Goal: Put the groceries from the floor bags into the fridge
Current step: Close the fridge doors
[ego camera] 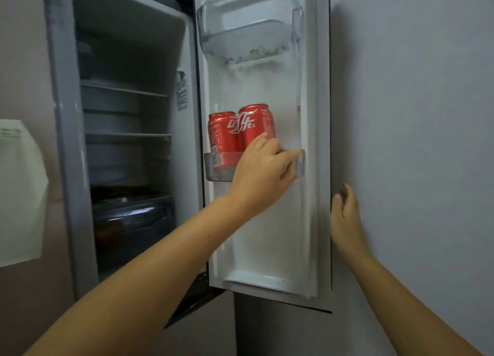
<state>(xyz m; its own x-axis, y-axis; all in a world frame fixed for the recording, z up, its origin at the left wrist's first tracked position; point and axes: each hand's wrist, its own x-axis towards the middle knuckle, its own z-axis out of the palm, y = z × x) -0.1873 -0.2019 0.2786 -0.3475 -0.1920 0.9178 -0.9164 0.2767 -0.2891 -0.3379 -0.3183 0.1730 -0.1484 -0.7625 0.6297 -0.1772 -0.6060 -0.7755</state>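
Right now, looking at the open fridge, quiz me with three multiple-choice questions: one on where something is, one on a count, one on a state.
1. Where do the red soda cans stand?
A. On a shelf inside the fridge body
B. In the clear plastic door bin halfway up the door
C. On the floor

2. How many red cans show?
A. One
B. Two
C. Four

3. What is the right hand doing?
A. Gripping a can
B. Open at the outer edge of the white fridge door, holding nothing
C. Pinching a bag

Answers:
1 B, the cans' bases sit behind the clear bin's front wall.
2 B, two stand side by side.
3 B, its fingers are loose and no object is in it; the left hand reaches to the cans.
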